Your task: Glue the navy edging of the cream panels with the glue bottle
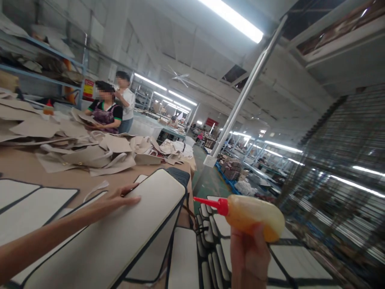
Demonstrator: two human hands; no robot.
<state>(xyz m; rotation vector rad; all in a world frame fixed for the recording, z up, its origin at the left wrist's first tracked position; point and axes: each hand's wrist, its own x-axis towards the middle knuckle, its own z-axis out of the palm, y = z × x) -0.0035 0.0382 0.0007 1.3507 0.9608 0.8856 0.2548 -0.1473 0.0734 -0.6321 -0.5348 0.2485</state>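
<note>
My left hand [129,195] grips the upper left edge of a long cream panel [120,228] with dark edging, its thumb on the face and the fingers partly hidden behind. The panel is tilted, over other panels. On the right, my right hand [251,253] is wrapped round a squeeze bottle [254,214] of amber liquid. The bottle lies sideways, its red nozzle pointing left towards the panel's right edge, without touching it. A narrower cream panel [183,257] lies between the hands.
Beige cut pieces [87,154] are heaped on the brown table [120,178]. More dark-edged panels [300,261] lie at the right. Two people are beyond the table. A metal pole [249,88] and shelves [45,76] stand further back.
</note>
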